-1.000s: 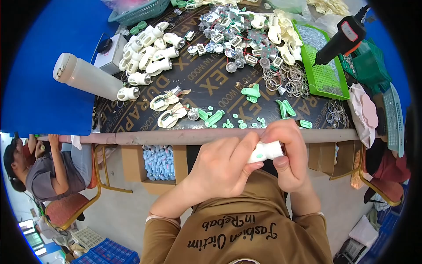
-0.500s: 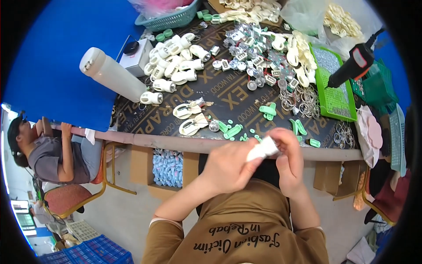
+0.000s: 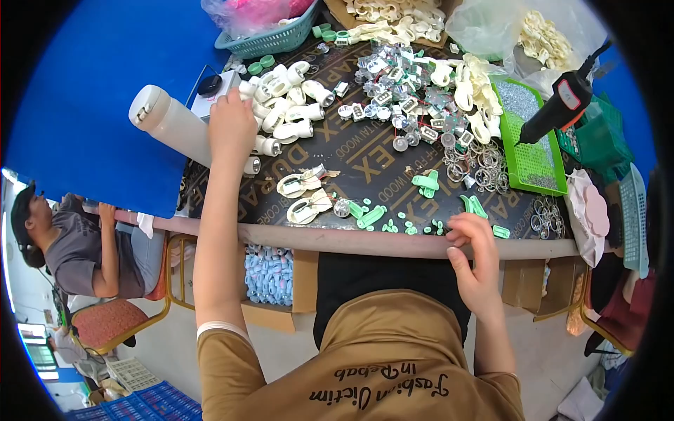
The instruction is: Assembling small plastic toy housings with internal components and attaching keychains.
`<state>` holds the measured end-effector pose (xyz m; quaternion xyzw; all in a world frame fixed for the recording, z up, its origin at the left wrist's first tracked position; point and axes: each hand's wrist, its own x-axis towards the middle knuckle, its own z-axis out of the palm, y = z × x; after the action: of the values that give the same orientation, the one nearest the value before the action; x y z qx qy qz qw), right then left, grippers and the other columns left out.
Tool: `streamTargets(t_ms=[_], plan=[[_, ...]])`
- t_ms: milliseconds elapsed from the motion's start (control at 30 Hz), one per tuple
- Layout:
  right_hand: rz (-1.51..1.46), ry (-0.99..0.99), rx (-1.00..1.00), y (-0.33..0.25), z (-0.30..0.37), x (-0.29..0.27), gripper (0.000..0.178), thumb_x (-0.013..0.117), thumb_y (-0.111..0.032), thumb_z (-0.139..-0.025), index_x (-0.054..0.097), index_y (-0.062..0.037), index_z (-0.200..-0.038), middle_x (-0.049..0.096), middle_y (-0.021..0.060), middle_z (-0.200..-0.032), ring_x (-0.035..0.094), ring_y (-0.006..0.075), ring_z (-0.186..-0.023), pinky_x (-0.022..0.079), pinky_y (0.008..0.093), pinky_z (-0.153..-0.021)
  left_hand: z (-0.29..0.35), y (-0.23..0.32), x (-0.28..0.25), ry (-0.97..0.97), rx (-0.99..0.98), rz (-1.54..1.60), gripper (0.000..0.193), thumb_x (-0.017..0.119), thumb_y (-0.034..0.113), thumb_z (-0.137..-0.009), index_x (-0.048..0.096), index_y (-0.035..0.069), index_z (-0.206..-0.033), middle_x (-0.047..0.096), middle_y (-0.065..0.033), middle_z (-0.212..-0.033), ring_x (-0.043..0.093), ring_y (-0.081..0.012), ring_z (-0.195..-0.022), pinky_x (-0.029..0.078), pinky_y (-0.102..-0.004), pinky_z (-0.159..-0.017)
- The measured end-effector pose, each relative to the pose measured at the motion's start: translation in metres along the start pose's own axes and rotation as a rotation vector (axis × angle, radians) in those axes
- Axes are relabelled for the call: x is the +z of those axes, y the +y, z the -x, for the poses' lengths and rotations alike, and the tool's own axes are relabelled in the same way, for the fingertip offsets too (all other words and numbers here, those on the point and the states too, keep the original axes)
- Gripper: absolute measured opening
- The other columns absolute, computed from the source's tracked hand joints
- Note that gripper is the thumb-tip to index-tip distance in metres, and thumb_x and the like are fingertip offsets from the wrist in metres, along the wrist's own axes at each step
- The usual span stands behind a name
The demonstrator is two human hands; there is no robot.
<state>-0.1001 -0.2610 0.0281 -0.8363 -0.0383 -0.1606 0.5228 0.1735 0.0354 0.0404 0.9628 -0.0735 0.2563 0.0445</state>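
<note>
My left hand [image 3: 234, 125] is stretched out over the left edge of a pile of small white flashlights [image 3: 286, 83], beside a white box. Its fingertips are partly hidden, so whether they hold a flashlight cannot be told. At the table's front edge my right hand [image 3: 477, 258] holds nothing, fingers bent and apart. Nearest to it lie long green plastic pieces [image 3: 474, 205] and several tiny green buttons [image 3: 411, 229]. Two opened white flashlight shells [image 3: 303, 209] with parts inside lie left of the middle, next to a green strip [image 3: 371, 217].
A white bottle [image 3: 168, 123] leans near my left forearm. Clear lamp assemblies with wires [image 3: 400, 88] are heaped mid-table. On the right stand a green tray [image 3: 509, 140] of small metal parts and a black electric screwdriver [image 3: 554, 112]. Metal rings [image 3: 484, 168] lie near the tray.
Both hands were together at the table edge around a white piece. My left hand has moved far left to the flashlight pile; the right has drawn slightly right and down, its fingers apart.
</note>
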Motion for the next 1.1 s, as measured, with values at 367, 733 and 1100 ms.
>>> streamTargets(t_ms=[367,733,1100], plan=[[0.158,0.056,-0.076,0.002,-0.006,-0.015,0.023,0.054,0.003,-0.077,0.055,-0.0019,-0.099,0.055,0.0120,-0.098,0.053,0.0234,-0.084,0.043,0.0291,-0.070,0.077,0.026,-0.069,-0.472,0.113,0.619,0.031,0.057,0.004,-0.077,0.056,0.002,-0.108,0.059,-0.0154,-0.102,0.054,-0.0304,-0.097,0.043,-0.0365,-0.084],[0.203,0.055,-0.058,0.003,-0.006,-0.019,0.021,0.054,0.003,-0.077,0.056,-0.0007,-0.097,0.056,0.0124,-0.090,0.054,0.0250,-0.079,0.043,0.0308,-0.071,0.083,0.030,-0.058,-0.636,0.318,0.617,0.045,0.062,0.003,-0.072,0.052,0.002,-0.116,0.056,-0.0146,-0.107,0.053,-0.0270,-0.100,0.041,-0.0345,-0.087],[0.191,0.095,-0.069,-0.001,-0.004,-0.022,0.019,0.055,0.003,-0.076,0.057,-0.0004,-0.095,0.057,0.0121,-0.090,0.054,0.0242,-0.080,0.043,0.0301,-0.072,0.076,0.070,-0.071,-0.818,0.004,1.286,0.037,0.066,0.009,-0.073,0.050,0.002,-0.105,0.053,-0.0018,-0.091,0.050,-0.0078,-0.082,0.043,-0.0225,-0.070]])
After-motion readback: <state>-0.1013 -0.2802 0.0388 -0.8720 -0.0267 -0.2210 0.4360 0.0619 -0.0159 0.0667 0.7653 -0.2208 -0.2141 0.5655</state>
